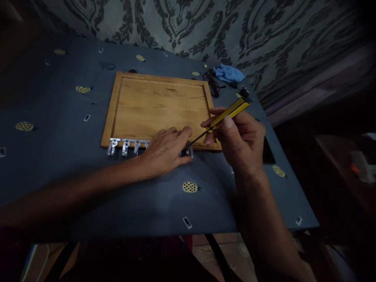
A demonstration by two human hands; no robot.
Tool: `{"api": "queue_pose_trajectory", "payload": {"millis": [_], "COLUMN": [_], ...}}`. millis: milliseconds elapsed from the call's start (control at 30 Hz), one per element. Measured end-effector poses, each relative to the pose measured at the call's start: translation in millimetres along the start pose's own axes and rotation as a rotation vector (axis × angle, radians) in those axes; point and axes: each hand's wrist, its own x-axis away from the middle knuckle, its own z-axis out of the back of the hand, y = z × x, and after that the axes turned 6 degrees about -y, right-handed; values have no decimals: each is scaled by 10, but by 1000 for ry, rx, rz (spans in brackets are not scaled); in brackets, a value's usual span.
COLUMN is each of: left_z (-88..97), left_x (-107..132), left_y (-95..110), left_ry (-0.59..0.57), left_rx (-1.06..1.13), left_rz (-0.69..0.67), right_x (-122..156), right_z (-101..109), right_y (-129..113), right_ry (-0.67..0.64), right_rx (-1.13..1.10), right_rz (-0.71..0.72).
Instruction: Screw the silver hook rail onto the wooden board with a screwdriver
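Note:
A framed wooden board (161, 103) lies flat on the table, with a row of silver metal hooks (125, 147) along its near edge. My left hand (164, 150) rests over that edge, thumb and forefinger closed around a metal hook at the right end of the row; other fingers cover part of the row. In my right hand (243, 137) is a screwdriver with a yellow and black handle (229, 113), held at a slant. Its thin shaft points down-left to the hook by my left fingertips. Whether the tip sits in a screw is too dark to tell.
A blue patterned cloth covers the table (73, 188). Dark glasses (216, 86), a blue rag (229, 73) and a small dark round object (243, 91) lie at the back right. A small screw (94, 103) lies left of the board. A patterned wall (176, 23) stands behind.

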Motion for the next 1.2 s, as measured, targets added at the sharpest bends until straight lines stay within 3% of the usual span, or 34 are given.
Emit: {"api": "queue_pose_trajectory", "payload": {"millis": [333,600,833,1033,1200], "left_z": [-12,-3,-2,-6,-15], "left_x": [13,3,8,8,5], "left_y": [-4,2,3,-6,-8], "left_ry": [12,2,-2,-11,-10], "left_rx": [1,1,8,8,-1], "left_rz": [6,10,9,4,11], "right_x": [-15,7,9,-4,-24], "right_z": [0,75,-17,-79,-78], "right_y": [-18,-5,-50,-18,34], "right_ry": [85,-14,76,284,264], "right_rx": [59,12,43,9,58], "right_rz": [39,20,36,153,184]}}
